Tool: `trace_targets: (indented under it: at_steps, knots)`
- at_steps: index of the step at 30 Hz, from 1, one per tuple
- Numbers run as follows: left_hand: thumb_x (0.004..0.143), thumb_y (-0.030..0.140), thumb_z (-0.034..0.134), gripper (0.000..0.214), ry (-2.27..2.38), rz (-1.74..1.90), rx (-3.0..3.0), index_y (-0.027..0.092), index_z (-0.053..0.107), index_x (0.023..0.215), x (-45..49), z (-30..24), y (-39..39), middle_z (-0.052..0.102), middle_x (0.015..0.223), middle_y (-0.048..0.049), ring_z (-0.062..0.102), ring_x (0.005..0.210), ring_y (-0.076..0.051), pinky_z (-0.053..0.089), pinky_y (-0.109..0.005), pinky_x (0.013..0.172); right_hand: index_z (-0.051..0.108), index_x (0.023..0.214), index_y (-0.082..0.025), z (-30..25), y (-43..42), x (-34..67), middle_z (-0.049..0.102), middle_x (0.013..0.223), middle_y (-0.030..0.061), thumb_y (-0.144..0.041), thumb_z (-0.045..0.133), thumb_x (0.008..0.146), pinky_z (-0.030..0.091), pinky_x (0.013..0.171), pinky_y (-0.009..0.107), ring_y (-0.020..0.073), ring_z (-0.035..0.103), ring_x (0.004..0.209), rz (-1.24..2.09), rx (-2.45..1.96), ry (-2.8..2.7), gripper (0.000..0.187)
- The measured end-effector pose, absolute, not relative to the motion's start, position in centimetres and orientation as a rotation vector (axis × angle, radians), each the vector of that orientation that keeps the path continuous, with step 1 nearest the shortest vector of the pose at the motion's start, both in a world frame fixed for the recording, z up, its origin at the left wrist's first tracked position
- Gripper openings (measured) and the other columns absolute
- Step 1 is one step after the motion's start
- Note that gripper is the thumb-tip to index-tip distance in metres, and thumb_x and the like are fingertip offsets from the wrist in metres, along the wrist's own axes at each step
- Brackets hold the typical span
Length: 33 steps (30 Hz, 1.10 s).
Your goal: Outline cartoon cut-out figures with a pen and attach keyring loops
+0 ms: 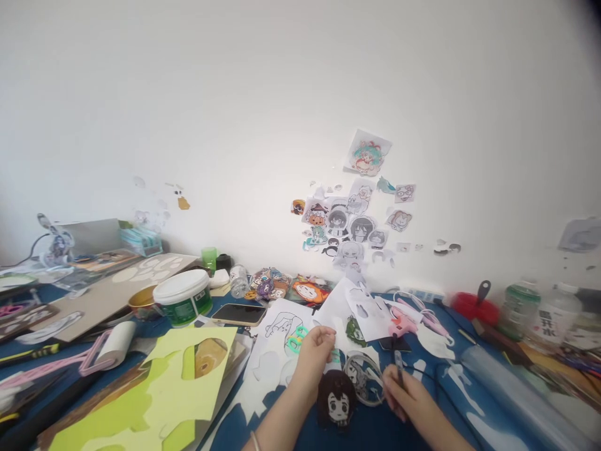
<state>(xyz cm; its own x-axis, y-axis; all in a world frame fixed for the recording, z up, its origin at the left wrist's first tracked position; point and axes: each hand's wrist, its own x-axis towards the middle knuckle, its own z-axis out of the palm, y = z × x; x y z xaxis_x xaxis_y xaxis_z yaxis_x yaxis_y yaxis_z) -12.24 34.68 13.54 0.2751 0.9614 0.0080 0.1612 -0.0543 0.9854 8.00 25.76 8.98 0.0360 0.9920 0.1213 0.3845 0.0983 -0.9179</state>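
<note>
White wall, dotted with cartoon stickers (352,225), rises behind a cluttered blue table (385,432). Left hand (315,354) curls its fingers (326,338) loosely over white paper cutouts (286,332); whether it grips anything is hard to tell. Right hand (407,394) pinches a thin dark pen-like tool (398,363), tip up. Between the hands lie a dark-haired character cutout (335,401) and a round clear piece (364,376). Farther left sit yellow-green card (178,388) and a white-lidded tub (183,297).

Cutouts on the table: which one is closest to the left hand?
The dark-haired chibi cutout, lying just below the left hand, beside the wrist. The orange-faced cutout and the cluster by the bottle lie farther back, near the wall.
</note>
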Motion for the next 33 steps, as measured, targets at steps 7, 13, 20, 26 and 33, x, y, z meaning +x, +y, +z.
trace_targets:
  at_steps: [7,13,20,26,33]
  knots:
    - [0.089,0.037,0.055,0.027,1.408,0.852,1.913,0.017,0.059,0.107,-13.9,15.2,35.2,0.064,0.101,-0.0036,0.062,0.089,-0.016,0.053,-0.039,0.081,0.047,0.111,-0.022,8.4,26.7,13.6,0.060,0.088,0.0057,-0.039,0.042,0.080,0.044,0.057,0.029,0.0196,0.060,0.060,0.169,-1.983,-1.530,0.037]
    - [0.083,0.030,0.062,0.045,2.035,0.722,2.133,0.019,0.051,0.126,-17.6,14.3,37.0,0.041,0.144,-0.0100,0.034,0.135,-0.031,0.026,-0.061,0.110,0.055,0.099,-0.022,7.6,27.2,14.2,0.063,0.090,0.0081,-0.029,0.041,0.076,0.049,0.065,0.027,0.0220,0.065,0.078,0.159,-2.035,-1.618,0.028]
    - [0.085,0.039,0.059,0.045,2.252,0.568,2.153,0.019,0.051,0.125,-18.0,13.3,38.8,0.049,0.137,-0.0102,0.044,0.127,-0.028,0.036,-0.056,0.105,0.059,0.097,-0.020,7.1,27.4,13.7,0.065,0.099,0.0106,-0.027,0.042,0.079,0.049,0.082,0.032,0.0245,0.063,0.093,0.179,-2.052,-1.769,0.025]
    - [0.085,0.043,0.059,0.041,2.249,0.574,2.211,0.018,0.055,0.117,-17.5,14.0,38.5,0.056,0.124,-0.0085,0.054,0.113,-0.024,0.046,-0.049,0.095,0.060,0.098,-0.021,7.2,27.4,13.6,0.064,0.100,0.0102,-0.029,0.041,0.082,0.049,0.083,0.032,0.0247,0.064,0.093,0.167,-2.098,-1.816,0.026]
    - [0.085,0.037,0.059,0.033,2.261,0.594,2.290,0.018,0.057,0.112,-16.9,14.3,37.6,0.056,0.123,-0.0079,0.054,0.112,-0.023,0.047,-0.047,0.093,0.064,0.098,-0.021,7.6,27.2,13.3,0.063,0.099,0.0102,-0.029,0.041,0.083,0.050,0.081,0.031,0.0242,0.064,0.092,0.121,-2.110,-1.838,0.028]
